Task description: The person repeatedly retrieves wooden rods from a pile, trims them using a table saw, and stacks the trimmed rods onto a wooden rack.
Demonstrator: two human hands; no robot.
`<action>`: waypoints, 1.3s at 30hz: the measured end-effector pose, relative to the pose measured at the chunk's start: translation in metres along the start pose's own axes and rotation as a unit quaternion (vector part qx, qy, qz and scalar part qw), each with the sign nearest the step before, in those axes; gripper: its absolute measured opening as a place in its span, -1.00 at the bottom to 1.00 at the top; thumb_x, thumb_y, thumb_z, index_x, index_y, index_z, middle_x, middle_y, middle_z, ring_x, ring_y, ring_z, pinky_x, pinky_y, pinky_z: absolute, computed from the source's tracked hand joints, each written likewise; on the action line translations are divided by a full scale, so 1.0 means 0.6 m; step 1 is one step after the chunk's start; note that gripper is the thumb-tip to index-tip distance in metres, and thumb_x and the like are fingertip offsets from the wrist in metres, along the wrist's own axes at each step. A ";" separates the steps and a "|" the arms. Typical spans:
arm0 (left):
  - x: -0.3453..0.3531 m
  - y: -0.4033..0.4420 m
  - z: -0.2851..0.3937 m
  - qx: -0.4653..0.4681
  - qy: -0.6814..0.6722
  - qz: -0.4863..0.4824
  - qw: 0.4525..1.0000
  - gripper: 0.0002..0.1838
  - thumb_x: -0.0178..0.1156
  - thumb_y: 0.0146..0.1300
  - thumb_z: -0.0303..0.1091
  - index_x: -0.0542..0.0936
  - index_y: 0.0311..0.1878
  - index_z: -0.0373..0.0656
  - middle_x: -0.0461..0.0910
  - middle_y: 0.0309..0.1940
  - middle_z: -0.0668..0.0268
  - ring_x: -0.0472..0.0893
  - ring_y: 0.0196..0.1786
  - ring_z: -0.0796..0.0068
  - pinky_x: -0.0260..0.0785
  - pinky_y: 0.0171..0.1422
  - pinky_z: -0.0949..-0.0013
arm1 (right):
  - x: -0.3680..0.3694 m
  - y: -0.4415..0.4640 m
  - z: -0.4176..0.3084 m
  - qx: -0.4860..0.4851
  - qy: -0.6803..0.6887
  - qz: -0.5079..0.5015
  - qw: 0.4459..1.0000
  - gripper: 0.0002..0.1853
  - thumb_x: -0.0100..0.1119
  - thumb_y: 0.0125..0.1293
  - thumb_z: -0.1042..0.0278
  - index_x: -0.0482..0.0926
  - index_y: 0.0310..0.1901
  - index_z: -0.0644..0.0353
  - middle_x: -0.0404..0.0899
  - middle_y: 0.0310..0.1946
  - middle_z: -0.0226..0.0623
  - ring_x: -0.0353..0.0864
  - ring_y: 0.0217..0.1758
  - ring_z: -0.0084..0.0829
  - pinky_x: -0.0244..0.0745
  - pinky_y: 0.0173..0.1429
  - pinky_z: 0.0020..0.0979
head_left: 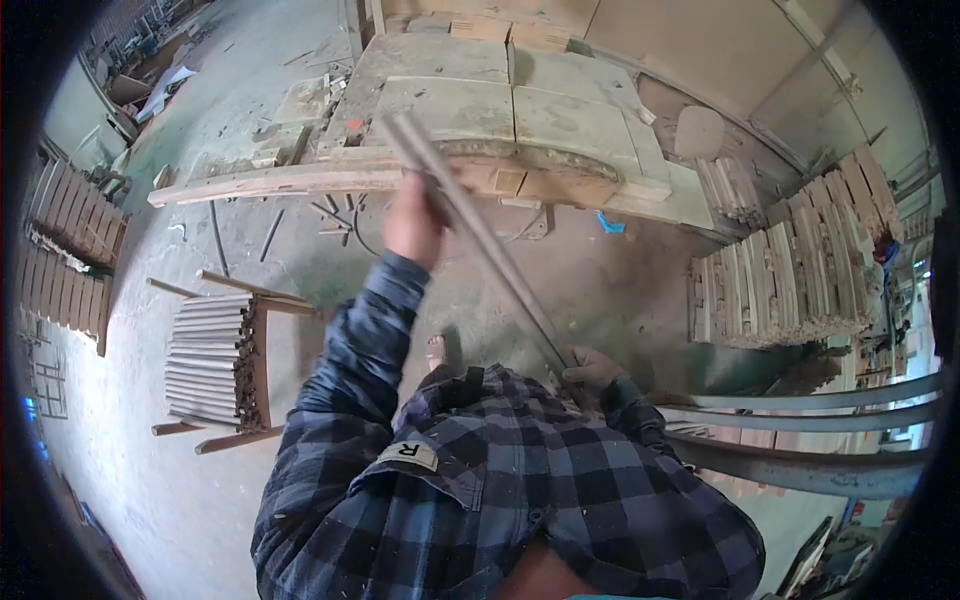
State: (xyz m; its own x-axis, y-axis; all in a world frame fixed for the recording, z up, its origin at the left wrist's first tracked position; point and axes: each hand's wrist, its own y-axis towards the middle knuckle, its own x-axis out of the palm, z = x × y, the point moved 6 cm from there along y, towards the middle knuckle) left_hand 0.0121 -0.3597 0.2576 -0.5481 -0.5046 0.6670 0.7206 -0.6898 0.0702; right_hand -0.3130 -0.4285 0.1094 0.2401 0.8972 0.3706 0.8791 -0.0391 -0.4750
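My left hand point(415, 218) is closed around the upper part of a pair of long, thin grey-brown rods point(492, 256), which lie side by side and slant across the view. Lower down, my right hand point(594, 368) is closed around their near end, close to my body. The far tips are slightly blurred and reach over a long wooden beam point(280, 184) on the low workbench point(445, 107). From this angle I cannot tell whether the rods touch the beam.
To the left, a stack of similar rods point(210, 355) rests on a wooden rack with legs. Short rods point(272, 235) lie scattered on the floor beyond it. Stacked wooden slats point(780, 285) stand at the right, with curved metal bars point(800, 420) nearer me.
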 end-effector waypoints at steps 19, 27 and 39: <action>-0.088 0.382 -0.033 -0.123 0.391 -0.181 0.894 -0.65 -0.16 0.37 -0.21 0.34 0.14 -0.14 0.48 -0.26 0.36 0.58 -0.31 0.58 0.32 -0.31 0.56 | -0.309 0.001 -0.432 0.079 -0.238 0.240 0.938 -0.56 0.12 0.08 0.40 0.40 0.05 0.26 0.46 -0.56 -0.36 0.47 -0.59 -0.52 0.44 -0.52 -0.50; -0.075 0.471 -0.219 -0.222 0.507 -0.291 0.780 -0.61 0.06 0.18 -0.25 0.38 0.08 -0.14 0.56 -0.31 0.27 0.57 -0.27 0.46 0.36 -0.20 0.40 | -0.541 0.090 -0.559 0.169 -0.434 0.160 0.870 -0.78 0.09 0.15 0.34 0.25 -0.51 0.13 0.39 -0.67 -0.36 0.48 -0.60 -0.48 0.42 -0.49 -0.41; -0.062 0.492 -0.308 -0.229 0.678 -0.297 0.633 -0.66 0.34 -0.13 -0.43 0.53 -0.21 -0.18 0.58 -0.39 0.24 0.56 -0.30 0.32 0.40 -0.17 0.35 | -0.799 0.227 -0.536 0.267 -0.629 0.026 0.730 -0.43 0.26 -0.05 -0.01 0.49 -0.02 0.16 0.52 -0.16 -0.18 0.47 -0.04 -0.31 0.31 0.08 -0.30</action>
State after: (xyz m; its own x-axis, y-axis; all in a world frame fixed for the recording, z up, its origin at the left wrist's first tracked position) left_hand 0.1668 -0.6404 0.1166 -0.7487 0.1463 -0.6465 0.1886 -0.8880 -0.4194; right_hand -0.1764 -1.0055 0.1235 -0.5951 0.6084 -0.5251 0.5163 -0.2112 -0.8299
